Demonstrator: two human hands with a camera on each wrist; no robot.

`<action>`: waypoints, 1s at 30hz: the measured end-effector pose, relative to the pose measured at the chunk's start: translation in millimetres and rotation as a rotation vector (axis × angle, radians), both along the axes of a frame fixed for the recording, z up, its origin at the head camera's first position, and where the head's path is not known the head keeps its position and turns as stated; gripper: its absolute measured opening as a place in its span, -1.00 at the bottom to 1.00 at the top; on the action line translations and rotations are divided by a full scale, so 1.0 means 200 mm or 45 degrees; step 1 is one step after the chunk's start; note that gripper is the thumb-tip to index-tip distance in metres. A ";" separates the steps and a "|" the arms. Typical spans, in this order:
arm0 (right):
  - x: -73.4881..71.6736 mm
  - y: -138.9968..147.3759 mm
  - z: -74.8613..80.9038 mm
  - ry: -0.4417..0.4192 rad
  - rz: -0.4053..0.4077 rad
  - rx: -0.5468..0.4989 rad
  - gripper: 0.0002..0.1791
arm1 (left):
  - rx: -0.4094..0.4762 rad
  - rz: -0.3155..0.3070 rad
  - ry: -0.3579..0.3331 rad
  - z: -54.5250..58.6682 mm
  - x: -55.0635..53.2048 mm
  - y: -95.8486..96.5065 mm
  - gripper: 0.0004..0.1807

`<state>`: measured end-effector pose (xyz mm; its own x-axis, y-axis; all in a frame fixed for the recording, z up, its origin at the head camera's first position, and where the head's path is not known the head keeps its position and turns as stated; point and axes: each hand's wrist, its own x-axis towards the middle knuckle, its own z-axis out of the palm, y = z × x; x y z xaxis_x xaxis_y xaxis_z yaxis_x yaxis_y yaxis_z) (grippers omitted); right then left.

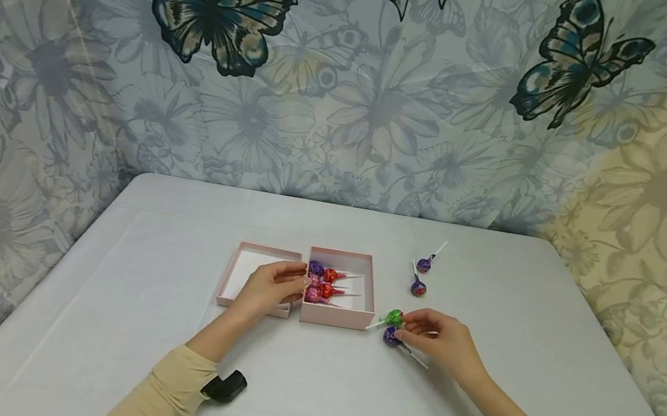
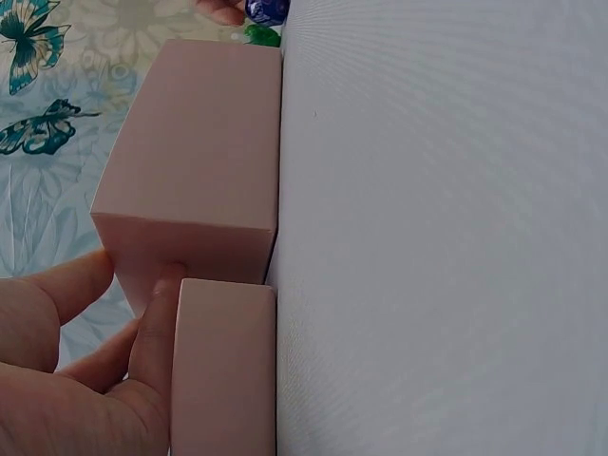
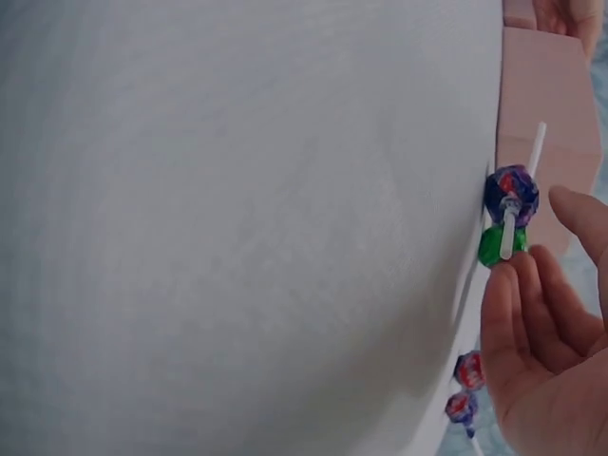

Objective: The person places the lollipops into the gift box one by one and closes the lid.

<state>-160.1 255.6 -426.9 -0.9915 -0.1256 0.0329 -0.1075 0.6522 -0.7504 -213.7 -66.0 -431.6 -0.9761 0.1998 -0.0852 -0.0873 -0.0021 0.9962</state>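
A pink box [image 1: 336, 317] on the table holds several wrapped lollipops, red ones [image 1: 331, 275] and purple and pink ones [image 1: 313, 294]. My left hand [image 1: 275, 287] grips the box's left wall, thumb at the rim and a finger [image 2: 163, 318] against the outside. To the right of the box, a green lollipop [image 1: 395, 318] and a purple lollipop [image 1: 391, 337] lie close together. My right hand [image 1: 443, 341] is at them, its fingertips by the green candy. In the right wrist view, the thumb [image 3: 577, 214] stands apart from the fingers.
Left of the box lies its shallow pink lid [image 1: 223, 296], inner side up, partly behind my left hand. Two more purple-and-red lollipops [image 1: 418, 288] lie farther back on the right of the white table [image 1: 97, 316]. A butterfly-patterned cloth [image 1: 388, 101] hangs behind the table.
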 end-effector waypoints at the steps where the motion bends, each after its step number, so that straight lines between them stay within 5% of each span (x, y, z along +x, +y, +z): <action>1: 0.00 0.00 0.00 0.013 -0.001 0.033 -0.65 | 0.000 0.005 -0.004 0.00 0.00 0.00 -0.55; 12: 0.01 -0.04 0.00 0.028 0.041 0.191 -0.69 | 0.009 -0.001 0.003 0.00 0.00 0.00 -0.56; 30: 0.02 -0.04 0.02 -0.008 0.057 0.102 -0.66 | 0.025 -0.036 0.052 0.00 0.00 -0.01 -0.54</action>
<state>-156.9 248.2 -423.5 -0.9851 -0.1716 0.0145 -0.1331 0.7048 -0.6968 -213.9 -68.6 -432.2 -0.9726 0.2287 -0.0415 -0.0473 -0.0198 0.9987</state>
